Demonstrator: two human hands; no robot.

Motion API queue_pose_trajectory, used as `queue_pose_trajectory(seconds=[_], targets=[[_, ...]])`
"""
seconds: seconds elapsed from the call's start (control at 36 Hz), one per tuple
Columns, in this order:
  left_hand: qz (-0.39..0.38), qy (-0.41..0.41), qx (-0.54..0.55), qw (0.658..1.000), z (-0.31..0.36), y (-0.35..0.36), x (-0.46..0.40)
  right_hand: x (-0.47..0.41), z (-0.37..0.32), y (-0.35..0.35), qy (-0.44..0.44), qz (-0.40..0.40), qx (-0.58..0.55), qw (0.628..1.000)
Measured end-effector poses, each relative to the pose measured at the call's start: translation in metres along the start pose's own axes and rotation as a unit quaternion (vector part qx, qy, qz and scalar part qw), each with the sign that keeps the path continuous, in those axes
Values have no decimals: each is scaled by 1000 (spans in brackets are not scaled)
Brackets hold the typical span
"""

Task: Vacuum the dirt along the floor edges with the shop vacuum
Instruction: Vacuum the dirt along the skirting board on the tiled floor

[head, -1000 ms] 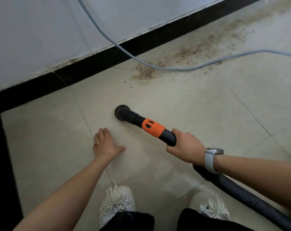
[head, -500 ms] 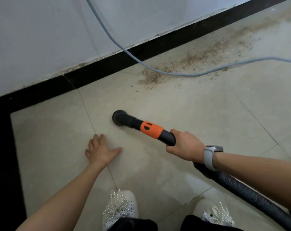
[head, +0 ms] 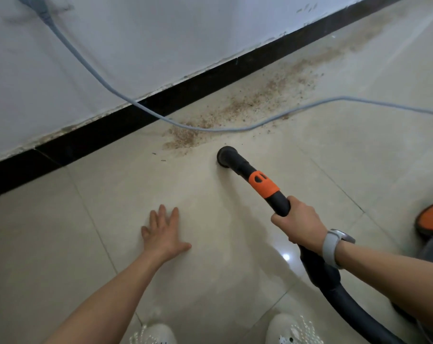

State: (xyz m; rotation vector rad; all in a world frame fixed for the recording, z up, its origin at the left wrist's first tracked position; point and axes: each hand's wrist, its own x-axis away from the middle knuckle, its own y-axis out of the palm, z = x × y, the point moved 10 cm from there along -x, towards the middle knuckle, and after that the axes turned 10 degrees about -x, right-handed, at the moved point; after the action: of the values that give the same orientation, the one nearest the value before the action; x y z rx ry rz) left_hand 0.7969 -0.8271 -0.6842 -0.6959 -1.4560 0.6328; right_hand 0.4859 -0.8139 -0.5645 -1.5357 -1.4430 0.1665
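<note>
The left hand (head: 164, 232) is spread flat on the floor tiles (head: 61, 244). The vacuum nozzle (head: 226, 156), just beside the one dirt trail (head: 247, 105), is gripped by the right hand (head: 299, 225). One cord (head: 235, 129) is seen.

Wall (head: 161, 40): white paint is showing scuffs and is chipping along its lower edge.
Baseboard (head: 91, 140): a black strip is running diagonally where wall meets floor.
Floor (head: 61, 256): glossy beige tiles with thin grout lines are reflecting one small bright light spot (head: 286, 257).
</note>
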Motion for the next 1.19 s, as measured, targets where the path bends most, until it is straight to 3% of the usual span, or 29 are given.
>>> queue_pose_trajectory(seconds=[0.19, 0.56, 0.67, 0.78, 0.92, 1.08, 1.19], targets=[[7, -7, -3, 1000, 0, -5, 2, 11, -38, 44, -98, -86, 111, 985], [40, 18, -11, 999, -8, -7, 5, -24, -126, 85, -146, -71, 102, 981], [101, 15, 81, 992, -18, -18, 6, -33, -139, 94, -140, -78, 81, 984], [207, -42, 204, 956, -51, -38, 12, -32, -154, 104, -150, -88, 81, 981], [277, -90, 244, 925, -79, -54, 24, -10, -153, 117, -184, -113, 127, 968], [290, -115, 263, 913, -88, -54, 22, -10, -132, 104, -165, -98, 136, 972], [252, -85, 404, 875, -67, -63, 20, -8, -123, 97, -155, -76, 142, 975]])
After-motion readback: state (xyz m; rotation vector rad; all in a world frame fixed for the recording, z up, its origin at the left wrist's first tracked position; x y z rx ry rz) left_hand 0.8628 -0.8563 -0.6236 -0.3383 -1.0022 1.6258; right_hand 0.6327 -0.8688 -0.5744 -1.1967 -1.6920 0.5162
